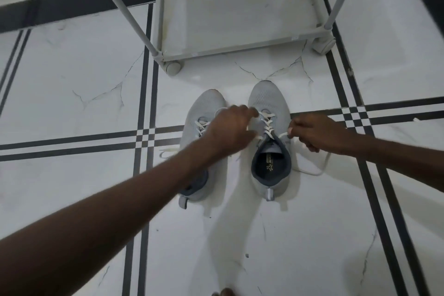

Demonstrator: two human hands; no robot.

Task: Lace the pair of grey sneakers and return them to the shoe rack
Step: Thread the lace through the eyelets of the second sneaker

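Observation:
Two grey sneakers stand side by side on the tiled floor, toes pointing away from me. The left sneaker (pixel 203 108) is partly covered by my left forearm. The right sneaker (pixel 270 168) shows its dark opening and white laces (pixel 268 125) crossed over the tongue. My left hand (pixel 230 130) reaches across to the left side of the right sneaker's lacing; what its fingertips hold is hidden. My right hand (pixel 314 133) pinches a white lace end at the sneaker's right side, and the loose lace (pixel 319 170) loops on the floor below it.
The white shoe rack (pixel 242 48) on small castor wheels stands just beyond the toes, its bottom shelf bare. Another loose lace (pixel 168 151) lies left of the left sneaker. White marble floor with dark stripe lines surrounds the shoes. A toe (pixel 225 292) shows at the bottom edge.

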